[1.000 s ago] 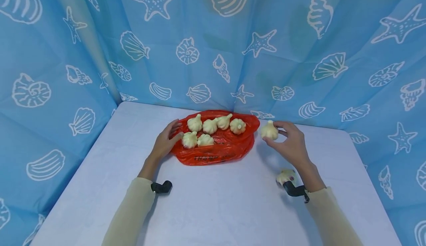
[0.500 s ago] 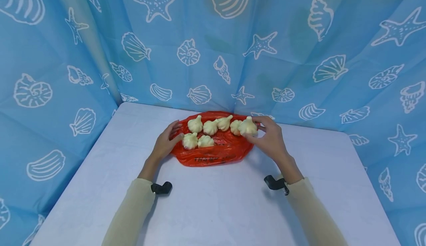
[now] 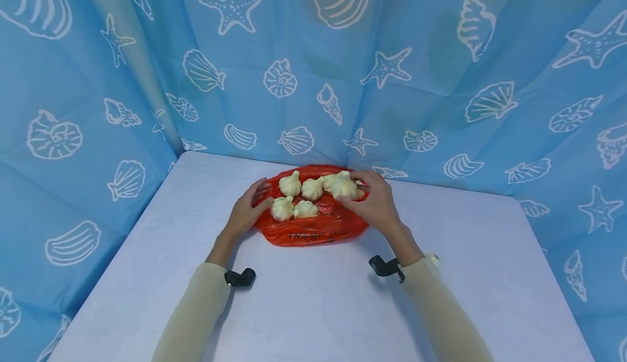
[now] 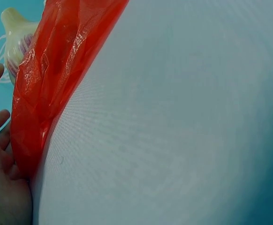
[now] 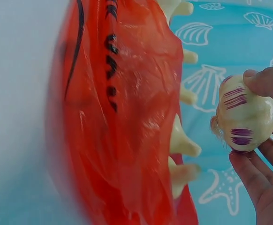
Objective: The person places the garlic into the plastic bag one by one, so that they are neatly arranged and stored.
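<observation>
A red plastic bag (image 3: 313,235) with dark printed lettering lies spread on the table, its mouth facing up. Several pale garlic bulbs (image 3: 289,184) sit in it, stems mostly up. My right hand (image 3: 376,203) holds one garlic bulb (image 5: 246,115) between thumb and fingers over the bag's right part; purple streaks mark this bulb in the right wrist view. The left hand (image 3: 246,208) rests against the bag's left edge with relaxed fingers, its thumb beside a bulb (image 3: 282,208). Bulbs behind the right hand are partly hidden.
Another garlic bulb (image 3: 433,261) lies on the table, mostly covered by the right sleeve. The white tabletop (image 3: 303,313) reaches back to a blue curtain (image 3: 303,35) printed with shells and starfish. Both wrists carry small black cameras (image 3: 240,278).
My right hand has carried its garlic bulb leftward, from beside the bag to over it. The left hand has stayed at the bag's left edge.
</observation>
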Available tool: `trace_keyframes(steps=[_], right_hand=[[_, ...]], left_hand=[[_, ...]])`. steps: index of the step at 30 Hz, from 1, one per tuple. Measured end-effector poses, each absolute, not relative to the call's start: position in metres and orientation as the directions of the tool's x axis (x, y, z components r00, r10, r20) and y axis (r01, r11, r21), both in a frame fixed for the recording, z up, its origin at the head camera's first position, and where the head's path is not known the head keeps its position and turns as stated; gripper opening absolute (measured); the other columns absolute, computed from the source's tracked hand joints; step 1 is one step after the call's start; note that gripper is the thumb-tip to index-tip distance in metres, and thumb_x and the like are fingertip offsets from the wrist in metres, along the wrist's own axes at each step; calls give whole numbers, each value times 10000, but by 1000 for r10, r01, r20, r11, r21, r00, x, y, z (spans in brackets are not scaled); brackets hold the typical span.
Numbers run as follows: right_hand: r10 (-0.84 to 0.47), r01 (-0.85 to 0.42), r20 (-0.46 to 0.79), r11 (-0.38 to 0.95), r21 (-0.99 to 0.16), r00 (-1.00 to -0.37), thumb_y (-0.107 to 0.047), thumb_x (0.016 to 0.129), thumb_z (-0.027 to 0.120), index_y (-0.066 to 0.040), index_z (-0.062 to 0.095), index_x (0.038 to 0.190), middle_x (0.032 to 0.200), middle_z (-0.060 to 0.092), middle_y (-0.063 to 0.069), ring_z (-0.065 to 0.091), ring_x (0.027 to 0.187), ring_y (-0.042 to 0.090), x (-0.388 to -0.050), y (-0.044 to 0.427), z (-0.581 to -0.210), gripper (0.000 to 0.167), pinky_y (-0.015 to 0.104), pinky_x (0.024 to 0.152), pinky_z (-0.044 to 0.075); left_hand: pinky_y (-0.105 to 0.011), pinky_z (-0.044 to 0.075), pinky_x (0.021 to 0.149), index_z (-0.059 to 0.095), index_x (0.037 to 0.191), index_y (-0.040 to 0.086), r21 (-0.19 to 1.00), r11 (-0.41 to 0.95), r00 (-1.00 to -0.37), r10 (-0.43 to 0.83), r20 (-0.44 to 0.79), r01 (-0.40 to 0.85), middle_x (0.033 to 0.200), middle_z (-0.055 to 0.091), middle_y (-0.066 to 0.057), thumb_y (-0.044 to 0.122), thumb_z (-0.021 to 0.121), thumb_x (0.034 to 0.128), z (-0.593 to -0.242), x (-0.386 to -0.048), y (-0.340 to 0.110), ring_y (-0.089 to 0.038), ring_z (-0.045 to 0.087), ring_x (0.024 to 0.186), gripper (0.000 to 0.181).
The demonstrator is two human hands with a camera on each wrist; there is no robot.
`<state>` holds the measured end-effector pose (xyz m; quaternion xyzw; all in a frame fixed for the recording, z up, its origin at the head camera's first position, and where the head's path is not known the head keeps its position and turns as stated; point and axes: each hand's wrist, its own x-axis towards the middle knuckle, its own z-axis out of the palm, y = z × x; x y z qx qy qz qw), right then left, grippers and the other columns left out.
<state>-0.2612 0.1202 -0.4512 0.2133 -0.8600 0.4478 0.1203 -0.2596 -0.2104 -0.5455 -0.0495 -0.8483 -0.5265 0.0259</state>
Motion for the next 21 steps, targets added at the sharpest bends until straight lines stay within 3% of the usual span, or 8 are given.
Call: trace_keyframes(steps=[6,21], right_hand=[[-261,-457,375,465,-758,-889,-247,767,849,-91,613,1199,1196,589,42,599,1088,222,-261,111,-461,516,392,828,566],[-267,-417,322,497,-761,-908,-240,762,851,-82,599,1205,1173,595,48,616,1068,226,-253,105,-479,534,403,856,554]], left_hand=[[-457,399,1065,338,1513,199,897,427,-993,60,99,115,1429,481,8,364,671,910,-546,-259,-210,-211,430,1333,709],[-456,378,1082,335,1513,196,890,436,-991,61,115,130,1431,482,3,309,681,907,-547,-259,-211,-210,430,1336,707]])
